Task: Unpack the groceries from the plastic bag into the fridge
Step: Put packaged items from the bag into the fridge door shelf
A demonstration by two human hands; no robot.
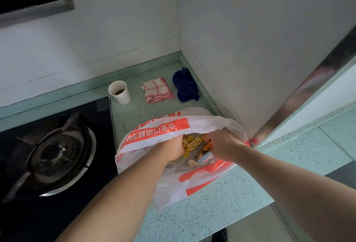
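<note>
Plastic bag (173, 166): lying on the counter edge nearest the person, its white-and-red mouth being held open; sitting between the stove and the corner wall.
Left hand (171, 150): reaching into the bag's left side, fingers curling under the film; whether it is clutching the bag wall or something inside, I cannot tell.
Right hand (224, 143): closing on the bag's right rim, pulling it outward.
Sweets (194, 145): small yellow, orange and pale-blue wrapped pieces showing loose in the bag's bottom, between the two hands.
Progress: looking early, by my reading; groceries are sitting in the bag, nothing is being carried out, and no fridge interior is showing.
Remaining: lifting the contents out and shelving them, all of it apparently ahead.
Counter (221, 209): pale green speckled stone, running into a corner.
Stove (57, 155): black gas burner lying left of the bag, close by.
Paper cup (119, 91): standing upright farther back, brown dregs inside.
Checked cloth (158, 90): lying folded beside the cup.
Blue cloth (185, 85): bunching in the far corner.
Walls (125, 29): white tile rising behind.
</note>
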